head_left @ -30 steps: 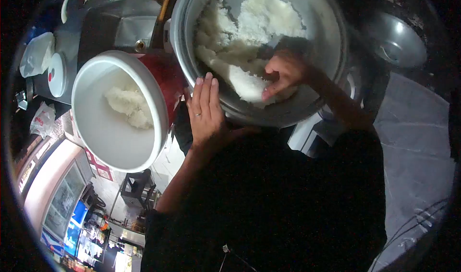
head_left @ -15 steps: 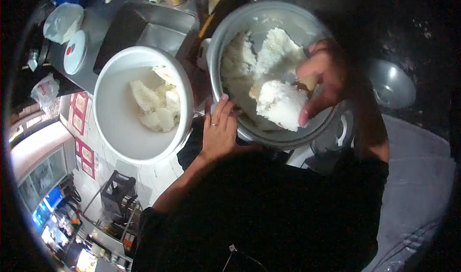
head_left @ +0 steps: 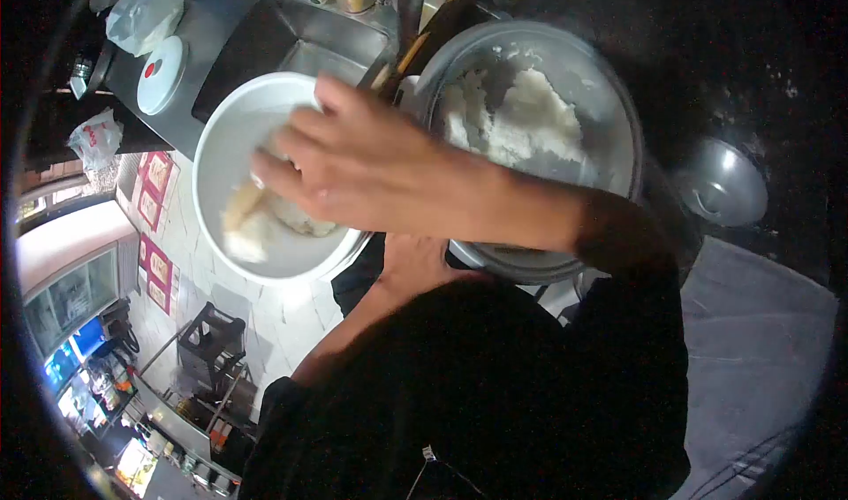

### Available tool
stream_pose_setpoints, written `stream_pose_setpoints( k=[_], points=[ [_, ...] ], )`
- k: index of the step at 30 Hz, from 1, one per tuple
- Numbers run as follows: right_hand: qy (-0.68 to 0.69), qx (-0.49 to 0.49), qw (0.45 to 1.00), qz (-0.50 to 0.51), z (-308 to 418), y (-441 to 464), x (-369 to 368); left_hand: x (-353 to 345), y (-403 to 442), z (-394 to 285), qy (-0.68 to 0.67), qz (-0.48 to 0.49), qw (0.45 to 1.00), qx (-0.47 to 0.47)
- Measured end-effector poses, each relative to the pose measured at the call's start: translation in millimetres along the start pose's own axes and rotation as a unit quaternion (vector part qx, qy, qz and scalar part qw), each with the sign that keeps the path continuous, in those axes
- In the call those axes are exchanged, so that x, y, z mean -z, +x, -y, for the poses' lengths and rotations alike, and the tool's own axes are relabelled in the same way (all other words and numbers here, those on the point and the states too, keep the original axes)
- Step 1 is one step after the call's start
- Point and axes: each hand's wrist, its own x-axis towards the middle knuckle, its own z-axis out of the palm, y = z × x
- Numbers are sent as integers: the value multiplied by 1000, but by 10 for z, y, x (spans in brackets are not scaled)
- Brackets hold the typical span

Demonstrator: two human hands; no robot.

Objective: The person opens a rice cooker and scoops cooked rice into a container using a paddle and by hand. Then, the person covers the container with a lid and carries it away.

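Note:
My right hand is over the white bucket, its fingers curled around a tan paddle-like utensil, blurred by motion. White rice clings at its lower end, and more rice lies inside the bucket, partly behind the hand. My left hand is beside the near left side of the large metal pot. The right forearm covers its fingers, so I cannot see whether they grip the rim. A broken mound of white rice sits in the pot.
A metal sink lies behind the bucket. Left of it are a white lid and a plastic bag. A metal bowl stands right of the pot, above a grey sheet-like surface.
My right hand has moved left from the pot to over the bucket, carrying the rice on the utensil. My left hand stays near the pot, now partly covered by my right forearm.

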Motion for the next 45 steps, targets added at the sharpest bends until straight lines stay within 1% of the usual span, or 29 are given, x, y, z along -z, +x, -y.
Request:
stream_pose_setpoints(
  k=[1, 4, 6, 7, 8, 9, 10, 12, 14, 15, 18, 19, 21, 24, 25, 28, 29, 31, 34, 35, 38, 39, 41, 44, 45],
  points=[
    [-14, 7, 1000, 7, 59, -21, -100, 84, 46, -34, -44, 25, 999, 13],
    [44, -80, 994, -65, -274, -254, -75, 192, 46, -121, 53, -8, 998, 44],
    [46, -166, 982, -79, -660, -504, 145, 185, 77, -100, 57, -70, 996, 7],
    [52, -270, 961, -11, -718, -677, 277, 183, 100, -94, 50, -91, 995, -6],
    [57, -369, 926, 57, -764, -826, 398, 180, 123, -88, 43, -113, 993, -20],
    [44, -443, 886, 133, -821, -1023, 361, 181, 136, -82, 27, -122, 992, -26],
    [30, -512, 834, 206, -831, -1254, 216, 187, 140, -77, 11, -131, 991, -34],
    [65, -571, 780, 250, -734, -1649, -104, 191, 143, -73, 13, -124, 992, -29],
    [93, -579, 772, 244, -628, -1895, -371, 186, 148, -49, 20, -116, 993, -29],
    [108, -583, 768, 242, -583, -1882, -397, 161, 141, -28, 26, -113, 993, -31],
    [112, -580, 752, 292, -535, -1763, -465, 67, 110, 40, 86, -97, 991, -29],
    [107, -569, 772, 263, -513, -1743, -529, 45, 100, 56, 113, -91, 989, -26],
    [95, -547, 806, 207, -462, -1754, -690, 28, 79, 49, 86, -81, 993, -3],
    [77, -557, 786, 256, -477, -1810, -921, -37, 92, 64, 76, -89, 993, 2],
    [73, -543, 811, 205, -484, -1875, -953, -71, 87, 87, 78, -97, 992, 1],
    [115, -588, 759, 253, -554, -1916, -775, -101, 82, 112, 62, -114, 992, -3],
    [203, -589, 752, 215, -568, -1980, -760, -95, 81, 106, 104, -118, 987, -12],
    [375, -570, 719, 134, -641, -2124, -706, -60, 99, 95, 104, -117, 987, -21],
    [389, -656, 628, 156, -636, -2180, -465, -57, 63, 112, 79, -103, 991, -17],
    [479, -625, 601, 137, -687, -2205, -363, -63, 58, 108, 66, -98, 993, -14],
    [457, -595, 647, 136, -823, -2217, -182, 61, 89, 37, 69, -113, 991, -26],
    [469, -586, 657, 75, -774, -2024, -42, 92, 98, 23, 53, -112, 992, -25],
    [472, -540, 692, 82, -858, -1738, 158, 149, 93, -9, 23, -104, 994, -20],
    [557, -440, 702, 58, -798, -1001, 483, 239, 90, -62, 23, -92, 995, -11],
    [588, -401, 701, 49, -745, -696, 553, 296, 80, -135, 27, -96, 995, 12]
  ],
)
